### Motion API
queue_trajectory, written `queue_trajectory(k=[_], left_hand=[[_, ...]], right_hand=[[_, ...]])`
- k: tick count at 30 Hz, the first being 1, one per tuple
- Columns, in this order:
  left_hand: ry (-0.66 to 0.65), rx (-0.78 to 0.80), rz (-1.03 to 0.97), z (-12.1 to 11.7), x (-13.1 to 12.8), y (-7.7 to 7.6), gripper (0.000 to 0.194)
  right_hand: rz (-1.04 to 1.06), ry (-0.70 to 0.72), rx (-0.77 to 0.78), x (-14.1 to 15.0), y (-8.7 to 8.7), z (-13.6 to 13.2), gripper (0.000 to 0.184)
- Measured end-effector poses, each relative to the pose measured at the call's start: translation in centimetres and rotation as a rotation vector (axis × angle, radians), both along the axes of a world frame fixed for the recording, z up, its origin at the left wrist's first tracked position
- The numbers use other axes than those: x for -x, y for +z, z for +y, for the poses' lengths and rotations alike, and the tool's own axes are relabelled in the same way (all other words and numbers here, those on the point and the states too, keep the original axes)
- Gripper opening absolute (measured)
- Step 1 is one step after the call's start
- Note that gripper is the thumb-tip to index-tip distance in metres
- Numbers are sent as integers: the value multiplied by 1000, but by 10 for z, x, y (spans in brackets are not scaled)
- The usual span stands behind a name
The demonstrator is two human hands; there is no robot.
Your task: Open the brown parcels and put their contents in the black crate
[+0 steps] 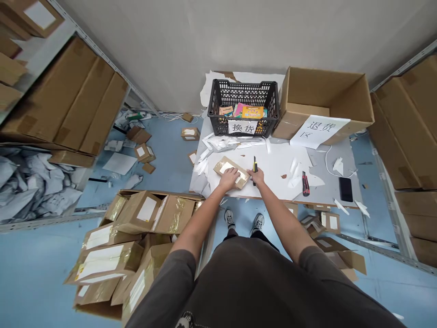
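Closest in, the person's left hand (228, 178) rests flat on one small cardboard parcel (235, 166), fingers open and not gripping, on the white table (273, 159). Just beside it, the right hand (256, 176) closes around one yellow-and-black utility knife (254, 167). Farther off lie one red-handled knife (305, 183), one phone (346, 189), one black plastic crate (242, 83) holding books, and one open carton (324, 102).

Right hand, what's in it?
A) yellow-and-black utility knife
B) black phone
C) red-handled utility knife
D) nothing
A: the right hand closes around the yellow-and-black utility knife beside the cardboard parcel, while the red-handled utility knife lies off to the right, untouched.
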State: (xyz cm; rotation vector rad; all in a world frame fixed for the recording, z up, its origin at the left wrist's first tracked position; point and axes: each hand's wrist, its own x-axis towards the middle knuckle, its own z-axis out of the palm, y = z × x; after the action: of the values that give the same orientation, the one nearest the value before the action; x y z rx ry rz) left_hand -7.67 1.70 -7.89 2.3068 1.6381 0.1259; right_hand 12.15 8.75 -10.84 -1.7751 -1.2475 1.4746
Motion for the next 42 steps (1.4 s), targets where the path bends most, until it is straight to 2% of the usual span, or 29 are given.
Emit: queue_trajectory(k=[2,3,6,10,13,18,21,24,29,35,37,39,42], left_hand=[[93,-18,-15,-2,-12,-3,57],[133,-21,-24,-3,-18,-5,58],[207,-15,-49,-3,-28,-9,63],[244,30,-63,3,-33,-7,73],[257,64,-54,5,-36,-3,81],[287,93,-27,4,-39,0,84],[302,103,-46,4,-40,0,85],[324,104,-54,5,-40,-1,87],[330,140,-30,11,-41,-2,84],[335,164,-29,11,-35,6,84],[331,162,-53,14,-28,11,73],[293,135,-47,22,-21,15,57],[172,95,28,37,-17,17,56]], right_hand=[[45,-56,35,-12,13,16,38],[58,-30,51,-21,19,20,38],[32,225,101,-53,33,9,37],[-142,518,99,-84,40,-18,34],[-273,661,6,-88,43,-19,30],[-403,860,-45,-76,47,2,21],[-426,887,-27,-75,48,7,22],[-310,884,116,-77,47,2,28],[-131,761,238,-74,40,-18,38],[-116,770,214,-81,32,-41,44],[-128,728,207,-88,33,-43,41],[-153,658,211,-95,35,-43,39],[-213,559,165,-103,38,-40,44]])
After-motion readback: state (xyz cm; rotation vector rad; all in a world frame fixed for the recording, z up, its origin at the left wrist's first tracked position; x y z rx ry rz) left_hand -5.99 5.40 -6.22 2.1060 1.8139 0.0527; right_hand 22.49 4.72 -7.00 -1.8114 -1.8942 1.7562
